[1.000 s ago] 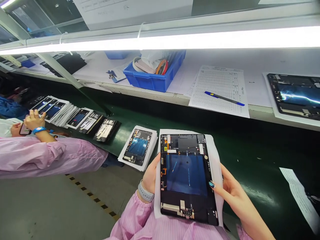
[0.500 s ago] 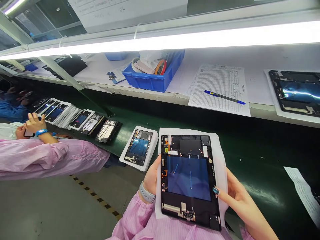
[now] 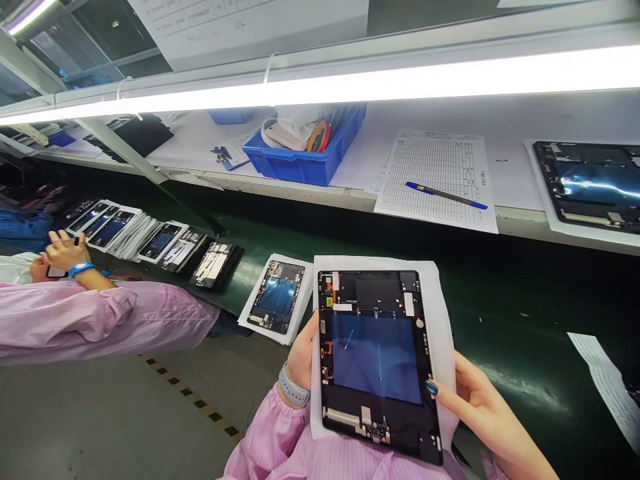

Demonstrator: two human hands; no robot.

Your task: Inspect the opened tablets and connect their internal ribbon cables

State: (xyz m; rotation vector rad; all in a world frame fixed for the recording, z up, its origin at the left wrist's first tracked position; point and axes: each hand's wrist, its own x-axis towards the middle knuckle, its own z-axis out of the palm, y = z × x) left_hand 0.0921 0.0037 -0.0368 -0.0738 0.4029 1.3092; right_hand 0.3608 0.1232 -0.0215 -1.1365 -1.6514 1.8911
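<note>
Working left of the open-backed tablet [image 3: 375, 360]: a co-worker's hands [image 3: 65, 252], one with a blue wristband [image 3: 81, 269], at a small dark device [image 3: 55, 271]; grip not clear; pink sleeve [image 3: 95, 320] just beside them.
Lying left of the tablet: a row of opened tablets [image 3: 180, 250] and a stack of white-sheeted tablets [image 3: 123, 233] on the green worktop [image 3: 500, 300].
Just left of the tablet: another opened tablet [image 3: 275, 297] on a pile of white sheets.
Left hand [image 3: 303, 353]: closed around the tablet's left edge, with a grey smartwatch [image 3: 293, 388] on the wrist.
Tablet position: gripped in both hands above the worktop's near edge, tilted, lying on a white sheet [image 3: 440, 300]; back removed, blue panel and circuit parts showing.
Right hand [image 3: 480, 407]: closed on the tablet's right edge through the sheet; teal-painted nail.
Above the tablet, on the white shelf [image 3: 510, 120]: a blue clipboard [image 3: 227, 157], a blue crate [image 3: 300, 157] of mixed items, a grid-ruled form [image 3: 435, 180] under a blue pen [image 3: 445, 195].
Right of the tablet: a further opened tablet [image 3: 590, 187] on the shelf; a loose paper strip [image 3: 605, 380] on the worktop.
</note>
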